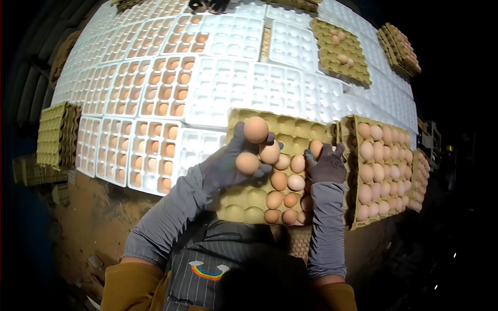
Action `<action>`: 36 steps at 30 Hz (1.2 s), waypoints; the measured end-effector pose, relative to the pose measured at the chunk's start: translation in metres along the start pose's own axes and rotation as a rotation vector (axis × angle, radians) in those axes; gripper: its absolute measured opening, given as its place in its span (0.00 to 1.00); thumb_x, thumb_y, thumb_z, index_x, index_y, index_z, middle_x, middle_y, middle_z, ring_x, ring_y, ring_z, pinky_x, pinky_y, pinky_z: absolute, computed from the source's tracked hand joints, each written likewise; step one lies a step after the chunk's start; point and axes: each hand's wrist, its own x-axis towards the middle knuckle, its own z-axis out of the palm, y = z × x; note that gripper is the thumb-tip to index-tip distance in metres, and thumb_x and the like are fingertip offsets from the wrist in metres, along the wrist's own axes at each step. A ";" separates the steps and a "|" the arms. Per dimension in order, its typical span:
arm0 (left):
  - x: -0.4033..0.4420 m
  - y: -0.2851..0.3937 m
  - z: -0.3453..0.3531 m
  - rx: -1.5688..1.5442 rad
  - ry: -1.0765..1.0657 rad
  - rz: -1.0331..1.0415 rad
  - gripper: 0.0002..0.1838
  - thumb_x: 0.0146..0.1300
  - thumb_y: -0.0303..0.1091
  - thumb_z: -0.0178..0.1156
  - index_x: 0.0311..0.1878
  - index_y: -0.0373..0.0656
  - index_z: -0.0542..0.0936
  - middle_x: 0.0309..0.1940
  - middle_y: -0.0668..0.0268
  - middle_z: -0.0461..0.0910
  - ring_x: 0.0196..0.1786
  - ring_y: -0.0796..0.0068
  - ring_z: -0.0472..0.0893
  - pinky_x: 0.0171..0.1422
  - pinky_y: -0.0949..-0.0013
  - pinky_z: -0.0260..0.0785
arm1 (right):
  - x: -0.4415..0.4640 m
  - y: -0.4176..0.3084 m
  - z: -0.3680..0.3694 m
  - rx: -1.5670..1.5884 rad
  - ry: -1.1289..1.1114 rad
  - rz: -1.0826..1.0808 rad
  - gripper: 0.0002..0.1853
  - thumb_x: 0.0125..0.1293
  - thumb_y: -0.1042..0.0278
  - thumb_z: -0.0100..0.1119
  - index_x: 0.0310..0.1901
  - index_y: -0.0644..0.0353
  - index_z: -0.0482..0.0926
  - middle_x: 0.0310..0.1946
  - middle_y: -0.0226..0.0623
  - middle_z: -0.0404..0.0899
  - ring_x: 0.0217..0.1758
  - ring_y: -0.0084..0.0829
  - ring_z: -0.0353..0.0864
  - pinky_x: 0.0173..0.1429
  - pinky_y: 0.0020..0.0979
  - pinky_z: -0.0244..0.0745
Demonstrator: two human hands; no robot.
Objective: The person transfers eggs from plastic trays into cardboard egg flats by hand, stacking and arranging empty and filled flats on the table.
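Observation:
My left hand, in a grey glove, is palm up with its fingers curled round three brown eggs. It hovers over the left part of a yellowish pulp egg tray. Several eggs sit in the middle and right cups of this tray, while cups at its left and far side are bare. My right hand, gloved too, is at the tray's right side with thumb and fingers closed round a brown egg. Part of that egg and the eggs beneath the hand are hidden.
White foam egg boxes cover the surface ahead; those on the left hold eggs. A stack of full pulp trays stands close on the right. Empty trays are piled at left. Another pulp tray with several eggs lies farther back.

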 end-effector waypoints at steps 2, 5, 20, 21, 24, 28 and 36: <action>-0.033 -0.015 -0.003 0.062 0.099 0.121 0.23 0.75 0.55 0.53 0.61 0.47 0.72 0.62 0.61 0.72 0.56 0.67 0.77 0.56 0.60 0.75 | 0.009 -0.004 0.000 -0.081 -0.116 -0.009 0.37 0.63 0.34 0.60 0.63 0.56 0.71 0.71 0.57 0.62 0.54 0.50 0.84 0.51 0.49 0.80; -0.075 -0.021 0.002 0.013 0.115 0.139 0.20 0.75 0.47 0.55 0.59 0.43 0.71 0.52 0.62 0.74 0.44 0.75 0.76 0.47 0.72 0.72 | 0.019 -0.006 -0.001 -0.163 -0.163 -0.036 0.34 0.64 0.39 0.62 0.58 0.61 0.72 0.65 0.58 0.68 0.52 0.48 0.85 0.54 0.45 0.80; -0.312 0.025 -0.133 1.853 1.013 0.160 0.29 0.50 0.42 0.77 0.57 0.50 0.82 0.63 0.53 0.69 0.57 0.51 0.77 0.60 0.54 0.74 | -0.037 -0.056 -0.043 0.711 -0.086 -0.145 0.19 0.56 0.62 0.74 0.46 0.63 0.83 0.44 0.38 0.82 0.45 0.32 0.81 0.52 0.33 0.76; -0.308 0.026 -0.140 1.952 0.955 0.122 0.29 0.50 0.43 0.77 0.57 0.52 0.82 0.64 0.53 0.68 0.57 0.51 0.76 0.60 0.54 0.73 | -0.063 -0.087 -0.041 0.690 -0.066 -0.296 0.18 0.56 0.64 0.73 0.45 0.63 0.82 0.45 0.37 0.81 0.46 0.34 0.81 0.52 0.33 0.76; -0.292 0.027 -0.156 2.095 0.807 0.021 0.29 0.51 0.43 0.76 0.58 0.54 0.81 0.66 0.52 0.67 0.57 0.51 0.76 0.62 0.53 0.72 | -0.141 -0.171 -0.017 0.717 -0.153 -0.544 0.23 0.52 0.58 0.76 0.47 0.59 0.82 0.48 0.38 0.79 0.44 0.33 0.83 0.48 0.33 0.79; -0.278 0.020 -0.136 1.745 0.650 0.365 0.20 0.59 0.35 0.69 0.56 0.53 0.81 0.61 0.53 0.71 0.55 0.48 0.80 0.55 0.54 0.78 | -0.199 -0.202 0.020 0.293 -0.005 -0.633 0.25 0.52 0.50 0.75 0.48 0.49 0.79 0.54 0.40 0.75 0.33 0.41 0.85 0.34 0.38 0.83; -0.214 -0.025 -0.118 1.787 0.287 0.168 0.21 0.64 0.36 0.65 0.60 0.50 0.78 0.57 0.50 0.74 0.47 0.50 0.83 0.53 0.53 0.78 | -0.195 -0.225 0.047 0.082 -0.278 -0.411 0.22 0.63 0.56 0.64 0.57 0.46 0.72 0.59 0.42 0.71 0.41 0.46 0.86 0.44 0.45 0.81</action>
